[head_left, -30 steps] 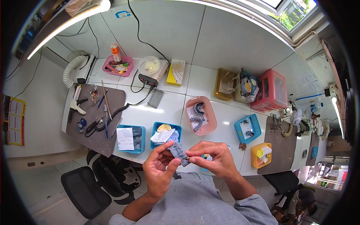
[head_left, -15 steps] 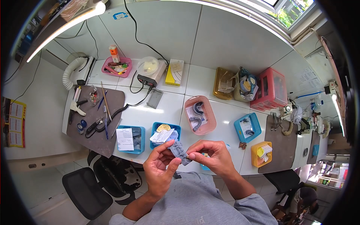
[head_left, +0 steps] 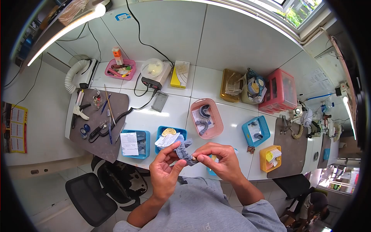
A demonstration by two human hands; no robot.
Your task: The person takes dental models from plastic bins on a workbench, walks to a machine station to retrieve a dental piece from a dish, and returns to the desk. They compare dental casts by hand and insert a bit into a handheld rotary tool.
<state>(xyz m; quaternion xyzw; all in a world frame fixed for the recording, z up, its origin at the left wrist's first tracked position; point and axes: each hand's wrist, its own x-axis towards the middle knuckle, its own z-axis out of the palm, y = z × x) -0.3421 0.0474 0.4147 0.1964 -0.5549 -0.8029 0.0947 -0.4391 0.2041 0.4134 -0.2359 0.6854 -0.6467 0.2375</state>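
Observation:
A grey dental model [head_left: 183,151], shaped like a jaw arch, is held up over the table's front edge between both hands. My left hand [head_left: 166,168] grips it from the left, with thumb and fingers on opposite sides. The fingers of my right hand [head_left: 217,159] are pinched together at the model's right end. At their tips shows a small cream-coloured piece [head_left: 194,157], too small to identify. Just behind the model stands a blue basket [head_left: 159,133] with a folded paper [head_left: 167,141] and a yellowish plaster model [head_left: 169,132].
Left of it, another blue basket [head_left: 147,154] holds a printed slip. A pink basket [head_left: 219,129] contains grey dental models. Farther right are a blue basket [head_left: 266,125] and a yellow basket [head_left: 264,166]. Hand tools lie on the brown mat [head_left: 116,101]. A person [head_left: 315,205] is at lower right.
The grey dental model has been turned, so its curved arch now shows. The small cream-coloured piece has come into sight at my right fingertips. Both hands stay in nearly the same place.

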